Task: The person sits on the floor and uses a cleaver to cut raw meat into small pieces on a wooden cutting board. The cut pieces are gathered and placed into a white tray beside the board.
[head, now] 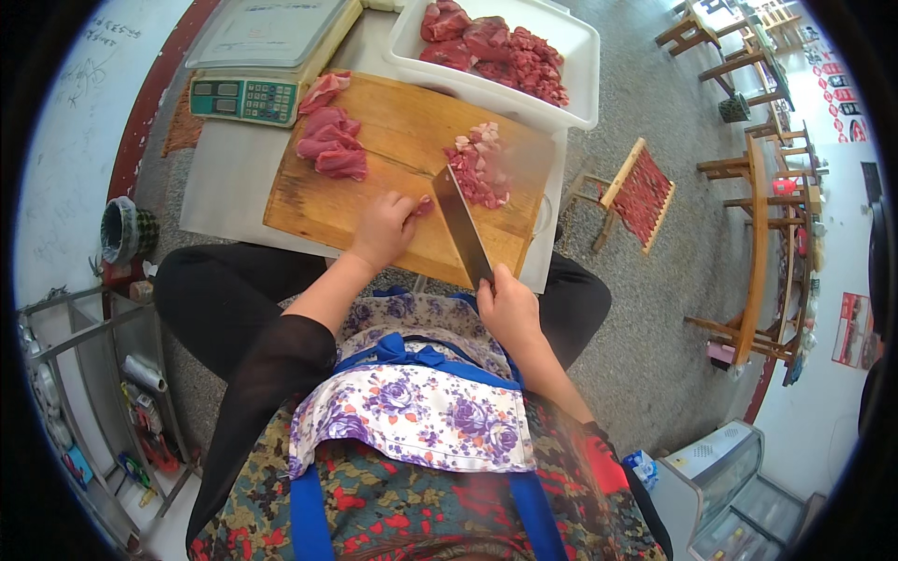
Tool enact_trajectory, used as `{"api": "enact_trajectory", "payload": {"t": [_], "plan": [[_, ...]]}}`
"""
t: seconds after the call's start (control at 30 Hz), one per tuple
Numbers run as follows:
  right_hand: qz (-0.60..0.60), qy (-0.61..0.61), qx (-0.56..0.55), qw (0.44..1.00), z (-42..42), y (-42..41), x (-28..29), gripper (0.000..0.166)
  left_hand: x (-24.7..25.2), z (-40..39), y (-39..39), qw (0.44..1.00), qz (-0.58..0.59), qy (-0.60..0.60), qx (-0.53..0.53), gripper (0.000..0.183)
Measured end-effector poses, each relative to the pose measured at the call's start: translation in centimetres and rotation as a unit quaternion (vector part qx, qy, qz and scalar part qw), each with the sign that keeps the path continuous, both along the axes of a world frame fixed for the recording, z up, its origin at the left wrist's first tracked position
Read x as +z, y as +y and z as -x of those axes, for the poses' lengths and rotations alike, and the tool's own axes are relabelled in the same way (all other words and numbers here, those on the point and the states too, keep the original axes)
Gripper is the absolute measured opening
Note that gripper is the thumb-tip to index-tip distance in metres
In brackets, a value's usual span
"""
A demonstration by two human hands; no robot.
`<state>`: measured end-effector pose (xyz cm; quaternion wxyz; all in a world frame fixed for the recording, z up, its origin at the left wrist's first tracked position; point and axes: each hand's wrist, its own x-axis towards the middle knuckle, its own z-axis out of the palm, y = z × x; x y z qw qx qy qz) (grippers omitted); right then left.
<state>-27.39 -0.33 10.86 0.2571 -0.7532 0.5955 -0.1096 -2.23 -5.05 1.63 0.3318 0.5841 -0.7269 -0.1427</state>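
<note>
My right hand (pixel 510 306) grips the handle of a cleaver (pixel 463 228), whose broad blade points away from me over a wooden cutting board (pixel 393 133). With its fingers bent, my left hand (pixel 388 228) holds a small piece of raw meat (pixel 424 205) on the board, left of the blade and apart from it. A heap of diced meat (pixel 482 168) lies beyond the blade's tip and to its right. Larger strips of raw meat (pixel 333 144) rest along the board's left side.
Behind the board stands a white plastic tub (pixel 593 77) with large and chopped meat. A digital scale (pixel 242 102) is at the back left. A low folding stool (pixel 640 196) stands on the floor to the right, wooden benches (pixel 754 259) farther right, a metal rack (pixel 105 322) at left.
</note>
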Motion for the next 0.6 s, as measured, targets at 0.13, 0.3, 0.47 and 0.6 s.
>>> {"api": "enact_trajectory", "payload": {"t": [0.13, 0.3, 0.47, 0.6], "plan": [[-0.007, -0.003, -0.018, 1.0, 0.5, -0.6, -0.4, 0.018, 0.5, 1.0, 1.7, 0.995, -0.013, 0.086, 0.038, 0.02], [0.042, 0.02, 0.036, 0.998, 0.5, 0.2, 1.2, 0.017, 1.5, 0.8, 1.3, 0.992, 0.088, -0.002, 0.085, 0.026], [0.09, 0.098, 0.103, 0.986, -0.2, 1.3, 1.1, 0.015, -0.5, 2.1, 0.7, 0.991, 0.114, 0.064, 0.034, 0.026], [0.077, 0.144, 0.121, 0.979, -0.7, 1.7, 0.6, 0.016, -1.1, 1.8, 0.7, 0.994, 0.077, 0.078, 0.025, 0.031]]}}
